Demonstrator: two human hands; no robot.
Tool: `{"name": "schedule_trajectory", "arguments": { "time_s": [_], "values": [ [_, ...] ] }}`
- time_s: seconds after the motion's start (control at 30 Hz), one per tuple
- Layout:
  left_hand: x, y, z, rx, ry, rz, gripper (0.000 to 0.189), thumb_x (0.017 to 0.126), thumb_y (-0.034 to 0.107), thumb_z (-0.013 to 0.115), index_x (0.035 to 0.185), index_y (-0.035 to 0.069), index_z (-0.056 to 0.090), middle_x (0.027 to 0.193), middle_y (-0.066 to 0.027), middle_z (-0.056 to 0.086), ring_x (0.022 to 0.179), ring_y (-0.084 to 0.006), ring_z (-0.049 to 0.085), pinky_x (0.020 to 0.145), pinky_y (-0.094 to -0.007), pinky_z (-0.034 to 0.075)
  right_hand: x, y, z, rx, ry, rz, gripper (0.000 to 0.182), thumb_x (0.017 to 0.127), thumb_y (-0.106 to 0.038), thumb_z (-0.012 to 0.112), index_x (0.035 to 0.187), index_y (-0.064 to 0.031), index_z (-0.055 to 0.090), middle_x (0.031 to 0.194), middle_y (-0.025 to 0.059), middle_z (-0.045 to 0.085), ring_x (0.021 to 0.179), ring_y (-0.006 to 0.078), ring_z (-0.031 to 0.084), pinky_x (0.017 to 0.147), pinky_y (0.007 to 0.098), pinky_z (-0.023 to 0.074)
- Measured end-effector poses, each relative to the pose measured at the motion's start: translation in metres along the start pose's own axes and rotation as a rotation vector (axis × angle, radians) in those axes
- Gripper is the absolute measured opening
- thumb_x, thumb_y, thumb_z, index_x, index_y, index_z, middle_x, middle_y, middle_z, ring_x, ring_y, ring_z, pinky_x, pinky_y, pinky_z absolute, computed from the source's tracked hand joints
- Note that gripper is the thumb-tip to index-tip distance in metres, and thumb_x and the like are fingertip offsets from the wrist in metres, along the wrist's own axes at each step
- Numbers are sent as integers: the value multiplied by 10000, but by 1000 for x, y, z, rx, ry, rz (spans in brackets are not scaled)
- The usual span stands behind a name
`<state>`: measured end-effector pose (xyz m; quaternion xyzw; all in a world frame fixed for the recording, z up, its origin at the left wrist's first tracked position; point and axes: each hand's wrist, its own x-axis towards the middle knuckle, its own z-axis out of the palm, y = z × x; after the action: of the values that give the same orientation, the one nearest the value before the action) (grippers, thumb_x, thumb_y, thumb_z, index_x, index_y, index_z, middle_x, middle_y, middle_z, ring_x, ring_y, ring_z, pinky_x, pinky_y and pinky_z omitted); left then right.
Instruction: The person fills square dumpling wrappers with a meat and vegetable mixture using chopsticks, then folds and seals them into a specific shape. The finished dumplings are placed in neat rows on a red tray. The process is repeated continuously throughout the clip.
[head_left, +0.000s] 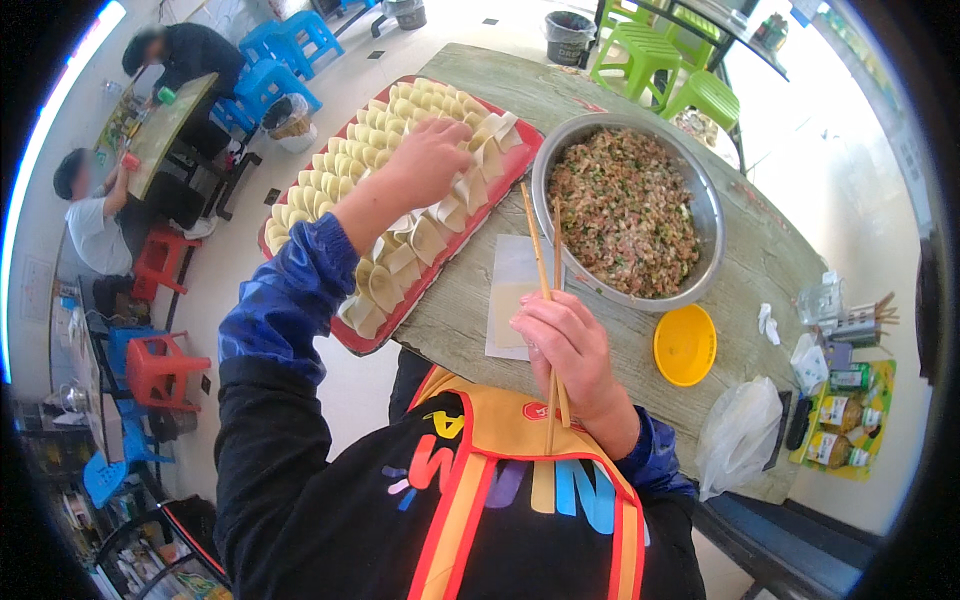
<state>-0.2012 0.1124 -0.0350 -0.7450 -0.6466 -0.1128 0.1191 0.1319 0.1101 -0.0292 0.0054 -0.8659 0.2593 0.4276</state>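
Note:
My left hand (439, 161) reaches over a red tray (517, 154) filled with rows of folded dumplings (330, 176) that look like wontons. Its fingers point down among the dumplings near the tray's far right side, and whatever lies beneath the fingertips is hidden. A pair of wooden chopsticks (534, 225) is in my right hand (574, 341), tips pointing away from me towards a steel bowl (630, 298). Minced filling with green bits (622, 210) fills most of that bowl. Beside my right hand lie pale square wrappers (508, 315) on a white sheet (517, 255).
A yellow bowl (685, 345) stands right of my right hand on the wooden table (450, 307). Farther right are a plastic bag (739, 435), a crumpled tissue (767, 324) and condiment jars (836, 416). Two people sit at another table (169, 142) on the left, near plastic stools (161, 367).

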Motion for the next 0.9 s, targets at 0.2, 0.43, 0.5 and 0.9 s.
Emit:
{"name": "schedule_trajectory", "arguments": {
  "time_s": [0.2,0.43,0.5,0.9],
  "values": [
    [-3,-15,4,-133,61,-10,68,783,23,687,755,84,699,1237,-88,671,1236,-326,576,1047,-439,464,17,1,3,-22,-57,-13,377,717,80,705,1089,21,679,1075,176,661,991,375,682,877,468,586],
    [-7,-19,0,-88,84,72,88,771,9,677,766,88,717,1261,-79,653,1234,-323,574,1050,-437,465,40,11,11,-78,-108,-35,349,736,65,699,1083,38,669,1075,183,653,979,396,670,875,469,580],
    [-7,-18,2,-55,75,82,106,763,2,672,779,89,730,1268,-81,647,1237,-321,573,1064,-438,456,49,14,15,-86,-149,-31,345,738,57,696,1082,43,666,1082,184,647,983,401,661,877,468,575],
    [-5,-20,1,-126,-78,-19,158,790,166,687,783,32,770,1185,-107,685,1203,-301,597,1111,-434,427,64,36,45,-75,-221,46,408,686,143,651,1073,15,673,1088,173,658,1041,404,670,900,488,571]
  ]
}}
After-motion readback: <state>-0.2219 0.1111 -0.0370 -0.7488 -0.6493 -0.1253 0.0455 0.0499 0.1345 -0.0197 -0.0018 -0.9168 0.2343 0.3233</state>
